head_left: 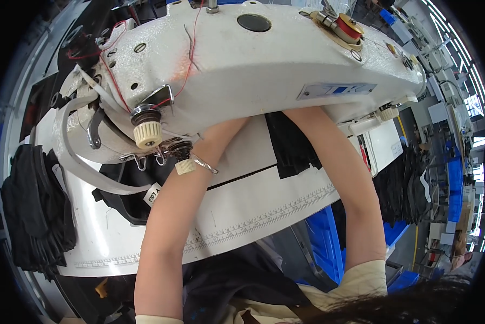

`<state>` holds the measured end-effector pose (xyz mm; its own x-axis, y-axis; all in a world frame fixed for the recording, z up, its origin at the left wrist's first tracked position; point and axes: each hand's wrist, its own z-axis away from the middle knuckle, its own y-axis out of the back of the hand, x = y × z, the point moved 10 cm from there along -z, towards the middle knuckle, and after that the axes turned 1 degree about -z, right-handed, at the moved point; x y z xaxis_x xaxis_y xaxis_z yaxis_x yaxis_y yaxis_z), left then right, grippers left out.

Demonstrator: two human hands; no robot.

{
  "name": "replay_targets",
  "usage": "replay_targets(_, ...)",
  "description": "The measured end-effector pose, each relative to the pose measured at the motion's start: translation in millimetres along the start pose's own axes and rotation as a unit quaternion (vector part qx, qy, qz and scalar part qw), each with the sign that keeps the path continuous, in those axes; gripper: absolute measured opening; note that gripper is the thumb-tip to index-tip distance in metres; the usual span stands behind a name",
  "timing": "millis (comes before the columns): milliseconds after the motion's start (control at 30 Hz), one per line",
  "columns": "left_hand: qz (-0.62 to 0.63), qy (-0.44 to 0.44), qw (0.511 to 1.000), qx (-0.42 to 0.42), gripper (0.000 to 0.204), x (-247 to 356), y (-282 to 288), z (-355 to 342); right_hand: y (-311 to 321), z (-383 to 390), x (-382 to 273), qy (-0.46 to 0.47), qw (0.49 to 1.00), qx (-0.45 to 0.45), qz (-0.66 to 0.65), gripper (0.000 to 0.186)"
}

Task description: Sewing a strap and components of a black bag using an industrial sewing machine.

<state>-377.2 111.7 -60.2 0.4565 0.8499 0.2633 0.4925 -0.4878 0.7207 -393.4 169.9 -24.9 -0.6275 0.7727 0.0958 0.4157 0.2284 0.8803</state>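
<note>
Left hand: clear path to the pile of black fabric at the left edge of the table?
Probably yes. The left forearm runs under the sewing machine head, its hand hidden; the black fabric pile lies beside it across open table.

One fisheye view from my head, looking steeply down and forward, very near the white sewing machine point(253, 65) filling the upper frame, my forearms entering from the lower edge, table point(242, 216) beneath, workshop bending along the right rim
</note>
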Motion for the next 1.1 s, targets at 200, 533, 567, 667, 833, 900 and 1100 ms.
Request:
replay_targets(200, 0.009, 0.023, 0.999, -0.034, 0.023, -2, 0, 0, 6, 4, 15, -0.013, 0.999, -0.04, -0.006, 0.036)
replay_targets(533, 0.037, -0.011, 0.999, 0.016, 0.016, 45, 38, -21, 41, 37, 27, -0.046, 0.994, -0.095, 0.004, 0.039)
replay_targets(567, 0.046, 0.012, 0.999, 0.001, 0.016, 36, 40, -16, 77, 42, -6, -0.002, 0.994, -0.038, 0.098, 0.037)
replay_targets(667, 0.105, 0.07, 0.992, -0.031, 0.017, 29, 29, -10, 190, 89, -31, -0.05, 0.996, -0.043, 0.052, 0.057)
replay_targets(833, 0.183, 0.137, 0.97, -0.081, 0.019, 38, 31, -9, 212, 152, -31, -0.144, 0.836, -0.183, -0.497, 0.047)
replay_targets(900, 0.357, -0.018, 0.921, -0.154, 0.026, 108, 65, -5, 199, 159, -44, -0.191, 0.761, -0.21, -0.583, 0.04)
replay_targets(1100, 0.563, 0.279, 0.651, -0.427, 0.018, 114, 185, 146, 158, 176, -110, -0.27, 0.557, -0.209, -0.757, 0.035)
